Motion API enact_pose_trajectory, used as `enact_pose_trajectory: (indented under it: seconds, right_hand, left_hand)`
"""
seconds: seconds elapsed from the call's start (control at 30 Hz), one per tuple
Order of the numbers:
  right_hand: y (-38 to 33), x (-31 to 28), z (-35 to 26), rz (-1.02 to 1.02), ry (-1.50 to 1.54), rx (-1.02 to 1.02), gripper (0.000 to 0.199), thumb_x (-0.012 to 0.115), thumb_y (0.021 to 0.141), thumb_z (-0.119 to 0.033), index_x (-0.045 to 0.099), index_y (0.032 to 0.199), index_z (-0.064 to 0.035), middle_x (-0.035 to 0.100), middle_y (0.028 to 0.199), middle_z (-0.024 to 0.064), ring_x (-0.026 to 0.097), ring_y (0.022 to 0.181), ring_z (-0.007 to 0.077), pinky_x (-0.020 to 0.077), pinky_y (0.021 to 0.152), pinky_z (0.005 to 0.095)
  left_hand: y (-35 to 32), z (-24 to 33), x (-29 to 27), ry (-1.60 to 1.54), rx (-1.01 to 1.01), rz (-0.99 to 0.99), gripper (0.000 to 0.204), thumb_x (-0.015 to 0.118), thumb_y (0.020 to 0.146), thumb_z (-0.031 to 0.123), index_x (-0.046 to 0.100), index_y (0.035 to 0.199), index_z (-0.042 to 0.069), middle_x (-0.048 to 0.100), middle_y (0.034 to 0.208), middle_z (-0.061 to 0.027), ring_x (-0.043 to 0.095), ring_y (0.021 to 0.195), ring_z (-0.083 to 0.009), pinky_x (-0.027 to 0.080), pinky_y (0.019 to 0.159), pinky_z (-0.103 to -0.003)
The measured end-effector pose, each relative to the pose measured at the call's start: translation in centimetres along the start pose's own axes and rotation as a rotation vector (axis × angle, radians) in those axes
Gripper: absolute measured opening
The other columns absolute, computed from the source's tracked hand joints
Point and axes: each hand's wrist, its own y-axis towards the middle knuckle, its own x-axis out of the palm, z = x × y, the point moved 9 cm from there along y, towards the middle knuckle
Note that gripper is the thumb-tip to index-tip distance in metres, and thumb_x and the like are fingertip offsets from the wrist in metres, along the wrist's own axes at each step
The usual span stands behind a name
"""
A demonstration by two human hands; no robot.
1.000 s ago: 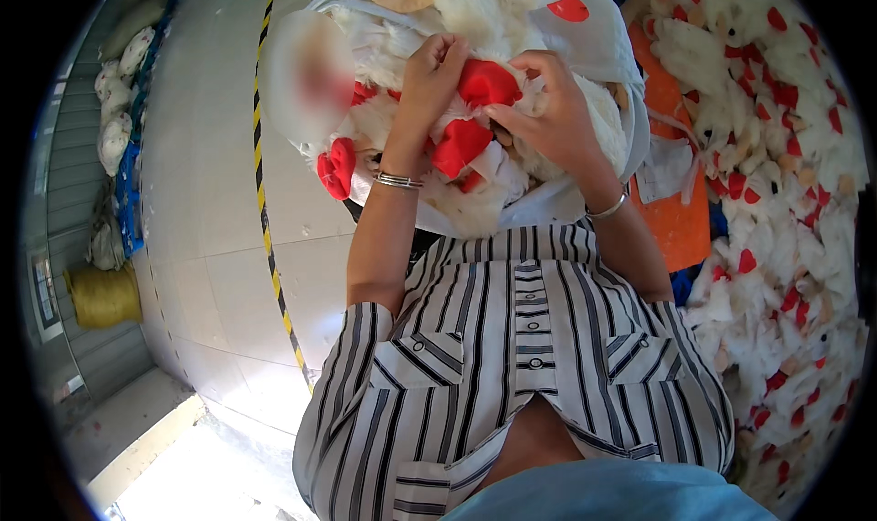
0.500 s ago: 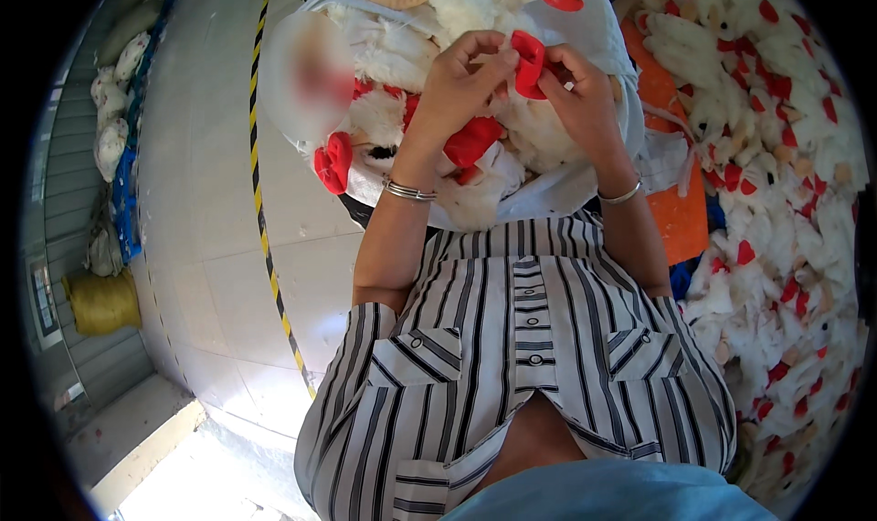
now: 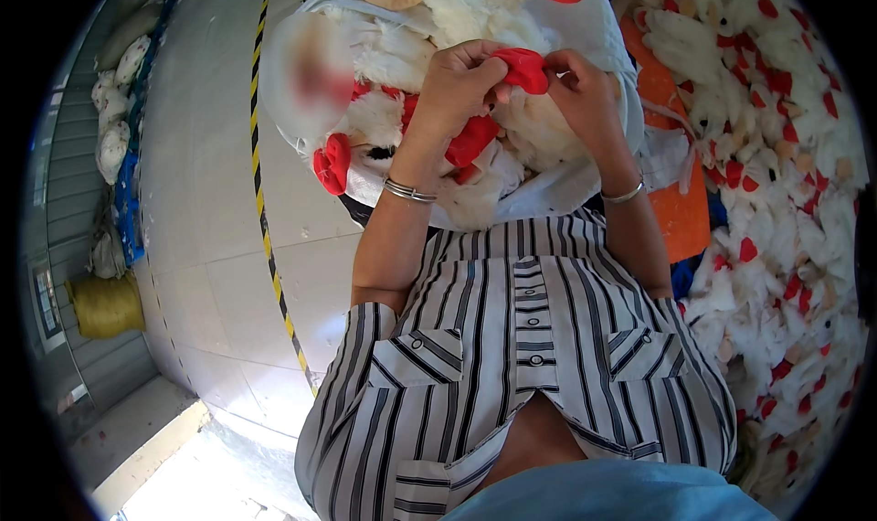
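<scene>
My left hand [image 3: 461,87] and my right hand [image 3: 585,96] both pinch a red fabric part [image 3: 523,67] of a white plush toy [image 3: 539,123], held over a heap of the same toys. The heap lies in a white sack [image 3: 566,187] resting against my lap. Another red piece [image 3: 470,142] shows below my left hand. Each wrist carries a silver bangle. The toy's lower part is hidden by my hands.
A large pile of white and red plush toys [image 3: 776,183] spreads at the right, with an orange cloth [image 3: 681,215] beside the sack. A yellow-black striped line [image 3: 269,247] runs along the pale floor. A yellow spool [image 3: 105,306] and stuffed bags [image 3: 114,146] sit at the left wall.
Both hands have risen and drawn together, lifting the red part from the heap up between the fingertips.
</scene>
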Motion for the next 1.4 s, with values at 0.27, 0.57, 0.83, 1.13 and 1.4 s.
enact_pose_trajectory:
  seconds: [0.27, 0.57, 0.83, 1.13, 1.4]
  right_hand:
    - [1.5, 1.7, 0.9, -0.295, 1.384, 0.125, 0.019, 0.05, 0.093, -0.001, 0.061, 0.109, -0.0033, 0.063, 0.088, 0.0048, 0.055, 0.068, 0.011, 0.0466, 0.065, 0.0275]
    - [1.9, -0.6, -4.7, -0.269, 0.727, -0.193, 0.031, 0.045, 0.093, 0.003, 0.06, 0.12, -0.0009, 0.063, 0.098, 0.0071, 0.058, 0.076, 0.0125, 0.0506, 0.075, 0.0281]
    - [3.0, -6.0, -7.9, 0.079, -0.179, -0.445, 0.017, 0.063, 0.093, -0.009, 0.064, 0.11, -0.0042, 0.065, 0.099, -0.0007, 0.057, 0.081, 0.0062, 0.0463, 0.075, 0.0215]
    - [3.4, -14.2, -10.0, 0.371, 0.483, -0.485, 0.015, 0.046, 0.1, -0.003, 0.06, 0.105, -0.0027, 0.063, 0.093, 0.0045, 0.06, 0.08, 0.0119, 0.0472, 0.075, 0.0223]
    - [2.3, -7.6, -7.3, 0.108, 0.207, -0.411, 0.014, 0.049, 0.097, -0.004, 0.063, 0.101, -0.0037, 0.063, 0.09, -0.0012, 0.056, 0.08, 0.0045, 0.0448, 0.07, 0.0188]
  left_hand:
    - [1.0, 0.1, 0.4, -0.658, 0.063, -0.12, 0.018, 0.05, 0.092, 0.002, 0.063, 0.104, -0.004, 0.064, 0.077, -0.0088, 0.056, 0.055, -0.0107, 0.046, 0.045, -0.021]
    - [0.2, 5.0, -0.8, -0.448, 0.274, -0.113, 0.014, 0.057, 0.094, 0.009, 0.064, 0.106, 0.005, 0.059, 0.072, -0.0017, 0.055, 0.06, -0.0124, 0.043, 0.051, -0.022]
    - [-1.4, 6.3, -3.3, 0.205, 0.268, 0.097, 0.025, 0.064, 0.092, 0.015, 0.063, 0.113, 0.003, 0.059, 0.085, -0.0011, 0.053, 0.065, -0.0088, 0.044, 0.058, -0.023]
    - [-4.6, -1.7, -8.6, 1.014, 0.257, 0.082, 0.036, 0.062, 0.088, 0.013, 0.059, 0.121, -0.003, 0.069, 0.103, -0.0083, 0.066, 0.081, -0.0194, 0.052, 0.079, -0.03]
    - [-5.5, 5.0, -5.9, 0.199, 0.234, 0.234, 0.024, 0.06, 0.093, 0.016, 0.069, 0.109, 0.001, 0.07, 0.089, -0.0024, 0.062, 0.079, -0.0073, 0.05, 0.071, -0.022]
